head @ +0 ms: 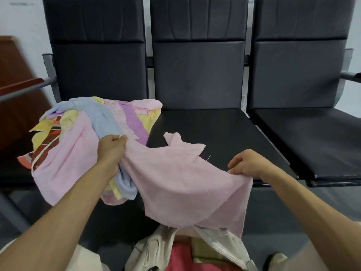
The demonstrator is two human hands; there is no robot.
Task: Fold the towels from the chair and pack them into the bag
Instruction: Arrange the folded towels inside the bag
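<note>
Where the row of black chairs [195, 75] begins at the left, a brown wooden panel [17, 90] stands beside it against the wall, and a loose pile of towels [78, 137] covers the left seat, spilling over its front edge. The pile mixes pink, pale blue, yellow and purple cloths with one striped red piece at its left side. At the pile's right edge the left hand [112, 149] has its grip closed, fingers curled round a bunched corner of a pink towel [175, 173]. That towel stretches from there across the front left corner of the middle seat [205, 126]. One ragged end lies on the seat, and the rest sags below the seat's front edge. Under the hanging cloth, at the bottom of the view, sits a cream bag [154, 249] with its mouth open, something red [179, 255] showing inside; the towel's lower hem hangs in front of the bag's rim. At the front edge of the middle seat the right hand [246, 163] pinches the towel's other upper edge, its grip closed on the cloth. The right seat [312, 137] follows, and a shoe [277, 259] shows on the floor below.
</note>
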